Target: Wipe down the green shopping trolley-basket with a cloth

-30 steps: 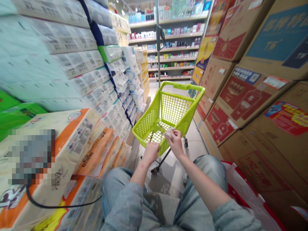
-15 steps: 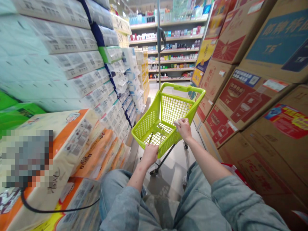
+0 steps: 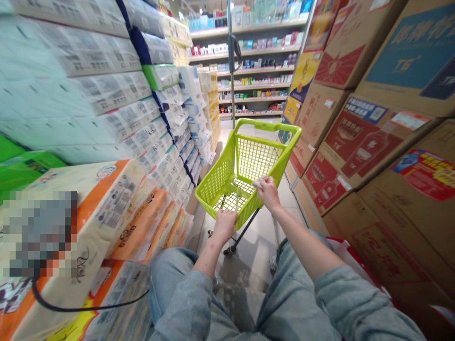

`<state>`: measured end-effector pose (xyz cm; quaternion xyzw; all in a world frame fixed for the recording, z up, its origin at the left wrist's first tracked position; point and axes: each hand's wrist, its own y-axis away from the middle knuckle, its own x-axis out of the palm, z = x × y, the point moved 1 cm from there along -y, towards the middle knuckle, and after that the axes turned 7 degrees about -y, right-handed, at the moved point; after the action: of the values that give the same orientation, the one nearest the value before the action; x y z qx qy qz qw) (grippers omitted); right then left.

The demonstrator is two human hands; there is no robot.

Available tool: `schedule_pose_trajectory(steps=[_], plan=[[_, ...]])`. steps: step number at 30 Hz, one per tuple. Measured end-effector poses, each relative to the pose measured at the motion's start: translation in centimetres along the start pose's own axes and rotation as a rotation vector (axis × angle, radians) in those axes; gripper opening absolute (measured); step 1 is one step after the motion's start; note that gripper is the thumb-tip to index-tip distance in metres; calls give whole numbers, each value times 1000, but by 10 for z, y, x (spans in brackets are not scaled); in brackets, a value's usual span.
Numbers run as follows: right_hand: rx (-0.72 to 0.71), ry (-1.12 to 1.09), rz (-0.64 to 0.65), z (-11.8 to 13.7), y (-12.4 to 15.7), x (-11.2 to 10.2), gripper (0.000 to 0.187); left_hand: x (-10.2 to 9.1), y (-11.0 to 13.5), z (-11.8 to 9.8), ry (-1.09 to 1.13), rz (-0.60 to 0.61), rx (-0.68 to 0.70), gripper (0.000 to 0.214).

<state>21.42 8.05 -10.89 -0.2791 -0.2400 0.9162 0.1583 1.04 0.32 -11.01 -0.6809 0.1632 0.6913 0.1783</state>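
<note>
A lime-green plastic shopping cart (image 3: 245, 175) with a mesh basket on black wheeled legs stands ahead of me, between the stacks. My left hand (image 3: 224, 226) grips the near rim of the basket. My right hand (image 3: 267, 192) rests higher up on the basket's right rim, with its fingers closed around a small white item (image 3: 256, 183). Most of that item is hidden by my fingers, so I cannot tell what it is. My denim-clad legs (image 3: 177, 284) and grey sleeves show below both arms.
Wrapped tissue packs (image 3: 138, 222) are stacked high along the left, and printed cardboard cartons (image 3: 359, 137) wall the right. Stocked shelves (image 3: 256, 76) stand ahead beyond a metal pole (image 3: 231, 47). A black cable (image 3: 88, 309) crosses the lower left; a red-trimmed bag (image 3: 350, 251) sits lower right.
My right hand has moved away from my left hand, going up and right to the basket's right rim, with the white item still in it. My left hand stays on the near rim.
</note>
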Motion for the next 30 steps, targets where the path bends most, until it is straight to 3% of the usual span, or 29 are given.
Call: schedule_pose_trajectory(steps=[4, 7, 12, 17, 20, 25, 30], plan=[[-41, -112, 73, 33, 49, 15, 24, 1, 1, 0, -8, -17, 4, 17], [-82, -150, 138, 50, 70, 22, 23, 1, 1, 1, -13, -15, -5, 18], [-82, -80, 201, 44, 53, 19, 24, 0, 2, 3, -10, -29, -9, 13], [-13, 49, 62, 16, 12, 6, 24, 0, -1, 3, -5, -47, -11, 11], [-4, 120, 54, 7, -3, 1, 23, 1, -3, 0, -6, -60, -11, 13], [4, 140, 82, 20, 15, 7, 25, 4, -7, -3, 0, -45, -31, 14], [-100, 65, 198, 43, 47, 18, 25, 4, -9, -1, 1, -16, -38, 14]])
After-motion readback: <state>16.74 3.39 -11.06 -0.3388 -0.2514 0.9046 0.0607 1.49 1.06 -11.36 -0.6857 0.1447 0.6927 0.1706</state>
